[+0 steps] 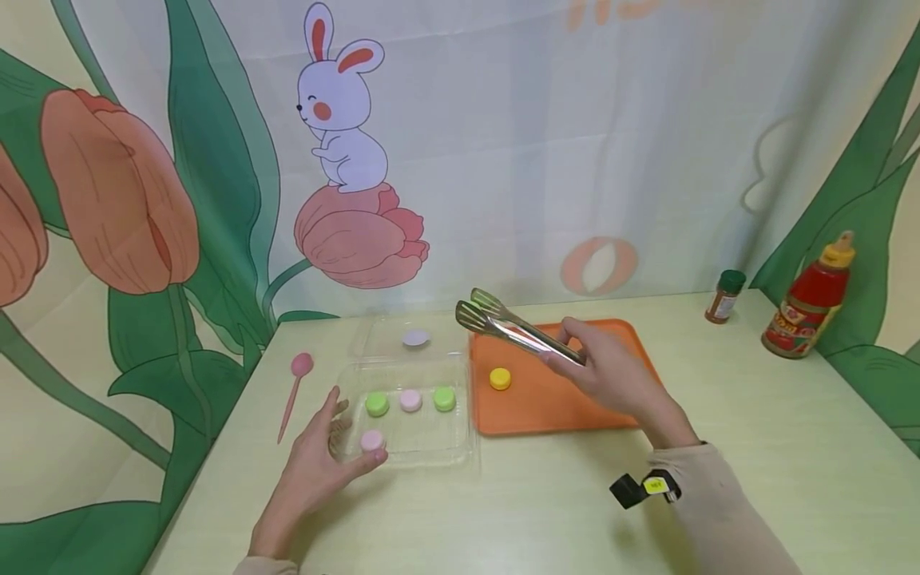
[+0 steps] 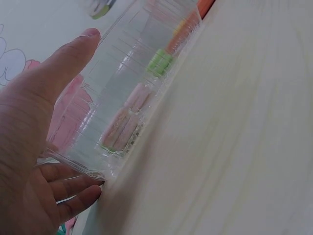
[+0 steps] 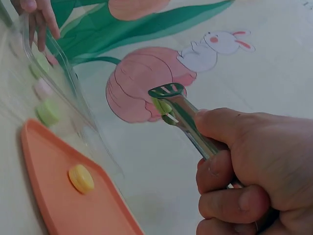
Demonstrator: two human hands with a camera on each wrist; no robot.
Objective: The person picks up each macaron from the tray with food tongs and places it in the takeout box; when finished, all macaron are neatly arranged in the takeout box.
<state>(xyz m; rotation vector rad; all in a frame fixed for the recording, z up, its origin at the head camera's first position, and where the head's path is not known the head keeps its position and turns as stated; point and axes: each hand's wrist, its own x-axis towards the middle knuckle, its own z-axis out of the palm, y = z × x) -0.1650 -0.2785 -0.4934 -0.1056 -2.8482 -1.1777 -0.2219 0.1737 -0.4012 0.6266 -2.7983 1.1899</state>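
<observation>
My right hand (image 1: 611,375) grips metal tongs (image 1: 528,334) above the orange tray (image 1: 561,419). A green macaron (image 3: 161,106) sits between the tong tips, partly covered by the slotted ends. On the tray lies a yellow macaron (image 1: 500,378). Left of it, a clear plastic box (image 1: 460,455) has its lid folded back. Inside the box are two green macarons and two pink ones, including a pink macaron (image 1: 372,441) at the front left. My left hand (image 1: 316,455) holds the box's front left corner, thumb at the front and fingers curled around the left side.
A pink spoon (image 1: 296,387) lies left of the box. At the back right stand a small spice jar (image 1: 726,295) with a green cap and a red sauce bottle (image 1: 808,303). A printed curtain (image 1: 503,160) hangs behind the table.
</observation>
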